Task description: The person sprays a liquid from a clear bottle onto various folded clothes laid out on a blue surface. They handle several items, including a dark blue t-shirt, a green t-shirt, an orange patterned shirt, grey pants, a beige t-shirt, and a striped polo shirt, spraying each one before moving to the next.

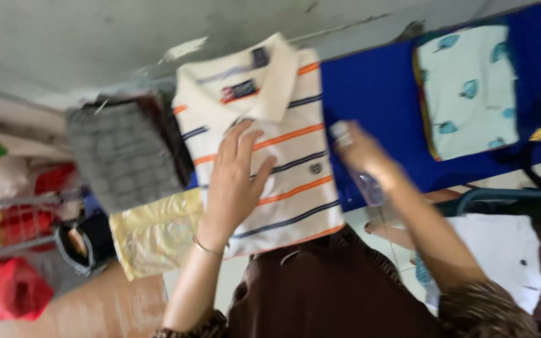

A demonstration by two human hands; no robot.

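Note:
A folded cream polo shirt (289, 106) with orange and dark stripes lies on a blue surface (377, 94), collar away from me. My left hand (236, 178) rests flat on its lower left part, fingers spread. My right hand (361, 153) hovers at the shirt's right edge, closed around a clear plastic bottle (370, 184) that is blurred by motion.
A folded grey checked garment (120, 153) lies to the shirt's left, with a yellow cloth (154, 235) below it. A pale folded shirt with blue prints (471, 91) sits at the right. Red bags (7, 288) are far left; white paper (502, 256) lower right.

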